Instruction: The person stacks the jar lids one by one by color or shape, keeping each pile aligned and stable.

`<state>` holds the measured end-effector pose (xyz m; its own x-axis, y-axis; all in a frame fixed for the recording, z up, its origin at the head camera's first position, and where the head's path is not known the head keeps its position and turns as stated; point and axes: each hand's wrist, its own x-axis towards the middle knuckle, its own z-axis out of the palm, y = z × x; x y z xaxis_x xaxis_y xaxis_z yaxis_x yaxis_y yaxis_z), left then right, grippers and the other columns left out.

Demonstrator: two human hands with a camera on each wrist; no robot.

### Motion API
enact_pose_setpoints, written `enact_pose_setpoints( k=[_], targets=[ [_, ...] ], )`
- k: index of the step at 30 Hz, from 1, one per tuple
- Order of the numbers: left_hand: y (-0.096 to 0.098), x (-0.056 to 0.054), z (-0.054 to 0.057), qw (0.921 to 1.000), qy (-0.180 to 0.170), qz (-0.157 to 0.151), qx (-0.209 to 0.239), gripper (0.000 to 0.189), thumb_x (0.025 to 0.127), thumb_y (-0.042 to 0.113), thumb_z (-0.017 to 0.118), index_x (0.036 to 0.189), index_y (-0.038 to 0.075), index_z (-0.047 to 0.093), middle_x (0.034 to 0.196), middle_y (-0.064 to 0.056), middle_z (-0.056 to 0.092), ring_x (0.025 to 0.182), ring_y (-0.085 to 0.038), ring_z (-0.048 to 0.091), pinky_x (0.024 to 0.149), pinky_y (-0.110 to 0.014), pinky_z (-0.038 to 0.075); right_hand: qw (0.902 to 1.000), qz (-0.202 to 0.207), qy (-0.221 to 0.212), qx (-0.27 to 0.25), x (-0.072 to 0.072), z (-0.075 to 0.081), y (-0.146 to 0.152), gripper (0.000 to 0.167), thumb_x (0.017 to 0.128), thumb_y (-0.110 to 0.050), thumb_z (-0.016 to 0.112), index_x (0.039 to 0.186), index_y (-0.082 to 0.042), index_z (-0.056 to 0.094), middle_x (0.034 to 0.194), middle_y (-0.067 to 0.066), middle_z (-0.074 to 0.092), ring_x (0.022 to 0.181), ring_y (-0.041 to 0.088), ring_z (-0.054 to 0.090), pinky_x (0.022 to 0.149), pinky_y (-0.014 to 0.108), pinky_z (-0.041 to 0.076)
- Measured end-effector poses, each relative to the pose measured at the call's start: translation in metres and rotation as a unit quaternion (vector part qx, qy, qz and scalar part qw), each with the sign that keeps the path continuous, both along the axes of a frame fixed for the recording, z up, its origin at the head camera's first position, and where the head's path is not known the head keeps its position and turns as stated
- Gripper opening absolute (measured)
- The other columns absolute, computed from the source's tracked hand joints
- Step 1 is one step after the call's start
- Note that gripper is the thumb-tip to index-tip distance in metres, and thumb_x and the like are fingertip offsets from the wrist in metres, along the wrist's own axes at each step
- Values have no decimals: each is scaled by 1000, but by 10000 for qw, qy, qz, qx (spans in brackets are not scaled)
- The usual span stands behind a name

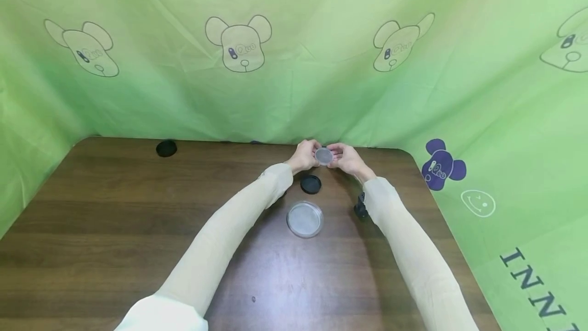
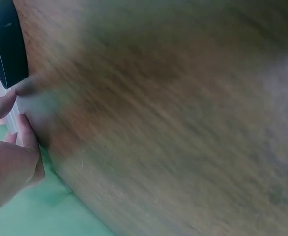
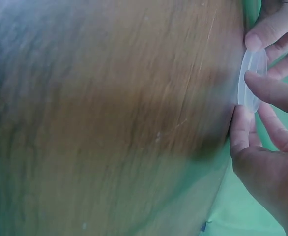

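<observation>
Near the table's far edge, a small translucent round dish (image 1: pixel 323 156) is held between both hands. My left hand (image 1: pixel 305 156) grips its left side, while my right hand (image 1: pixel 347 160) pinches the right side between thumb and fingers. In the right wrist view the dish (image 3: pixel 252 78) appears almost edge-on, with a thumb pressed to its face. Just below the hands on the table lies a shallow black round dish (image 1: pixel 311 184); its rim (image 2: pixel 6 44) shows in the left wrist view. Closer to the body sits a larger clear round dish (image 1: pixel 305 218).
Another black round piece (image 1: pixel 166 148) lies at the far left of the wooden table (image 1: pixel 115 229). A small dark device (image 1: pixel 361 207) shows beside the right sleeve. Green printed cloth (image 1: pixel 294 96) hangs right behind the far edge and along the sides.
</observation>
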<state>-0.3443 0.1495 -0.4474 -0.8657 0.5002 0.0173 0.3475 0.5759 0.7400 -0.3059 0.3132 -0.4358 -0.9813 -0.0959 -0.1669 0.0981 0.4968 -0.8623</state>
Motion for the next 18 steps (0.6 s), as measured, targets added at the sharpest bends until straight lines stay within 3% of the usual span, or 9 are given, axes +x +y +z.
enact_pose_setpoints(
  k=[8,18],
  targets=[
    [2,3,5,9995,-24,274,-166,45,77,3,79,118,-1,62,111,-12,63,110,-24,49,94,-26,38,9999,-70,-5,138,-2,-2,-3,57,81,17,61,135,10,45,128,30,49,117,40,49,96,37,45],
    [3,7,7,9987,-111,468,-180,43,75,3,81,115,-1,64,108,-11,66,107,-22,53,90,-23,42,9998,153,-61,112,1,1,0,56,85,15,60,137,12,41,128,32,49,116,41,51,88,25,49]
  ],
)
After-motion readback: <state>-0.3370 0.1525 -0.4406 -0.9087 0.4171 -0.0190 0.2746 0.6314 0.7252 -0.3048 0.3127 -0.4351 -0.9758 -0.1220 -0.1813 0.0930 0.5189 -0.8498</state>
